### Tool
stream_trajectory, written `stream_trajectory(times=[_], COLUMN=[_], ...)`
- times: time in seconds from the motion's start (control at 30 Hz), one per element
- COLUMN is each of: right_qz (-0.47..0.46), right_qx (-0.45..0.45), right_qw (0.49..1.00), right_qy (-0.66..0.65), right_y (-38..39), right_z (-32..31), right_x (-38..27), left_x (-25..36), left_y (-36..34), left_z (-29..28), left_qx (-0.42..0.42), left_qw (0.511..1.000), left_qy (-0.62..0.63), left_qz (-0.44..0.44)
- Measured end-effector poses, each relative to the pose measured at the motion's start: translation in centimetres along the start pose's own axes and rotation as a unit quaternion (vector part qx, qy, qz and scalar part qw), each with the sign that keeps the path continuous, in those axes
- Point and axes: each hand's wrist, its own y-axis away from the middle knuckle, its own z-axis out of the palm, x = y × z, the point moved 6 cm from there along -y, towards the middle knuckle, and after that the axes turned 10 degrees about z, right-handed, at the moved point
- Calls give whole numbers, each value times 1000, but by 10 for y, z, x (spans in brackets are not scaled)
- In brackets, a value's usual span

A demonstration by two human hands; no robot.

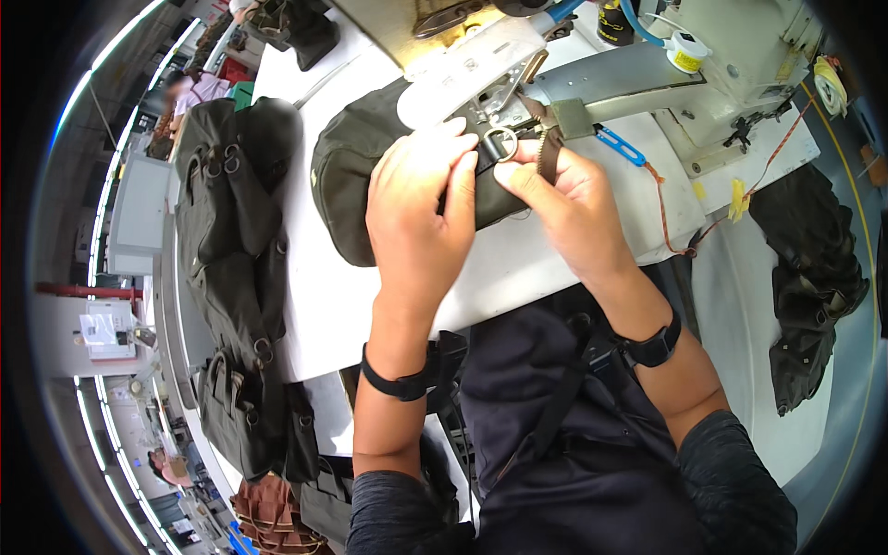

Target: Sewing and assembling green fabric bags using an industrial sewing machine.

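Observation:
A dark olive fabric bag lies under the head of a sewing machine. My left hand is on it, fingers bent and pressed together beside a short dark strap tab with a metal ring. My right hand pinches at the tab just right and below of the ring, thumb on top; a brown zipper runs by its fingers. Beside the needle area sit a small olive block and a blue slotted tool on an orange cord. The fingertips' exact grip is partly hidden.
Piled olive bags line the left of the white table; more lie at right and top left. Brown pieces sit low left. A white plastic container is on the machine. Two people are in the background.

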Motion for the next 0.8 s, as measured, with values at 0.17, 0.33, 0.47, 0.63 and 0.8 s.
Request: stream_trajectory(times=[0.17, 0.33, 0.47, 0.63, 0.8], right_qz=[-33, -70, -63, -51, -58], right_qx=[38, 24, 21, 29, 39], right_qw=[996, 990, 993, 990, 986], right_qy=[77, 116, 95, 125, 152], right_y=[-7, -11, -11, -12, -7], right_z=[-7, -11, -8, -8, -9], right_x=[1, 8, 10, 8, 9], left_x=[88, 86, 36, 37, 34], left_y=[79, 264, 383, 391, 369], left_z=[-42, -30, -2, 39, 28], left_qx=[-26, -206, -191, -106, -142], left_qw=[998, 886, 739, 568, 519], left_qy=[49, 172, 173, 505, 456], left_qz=[4, -379, -622, -641, -709])
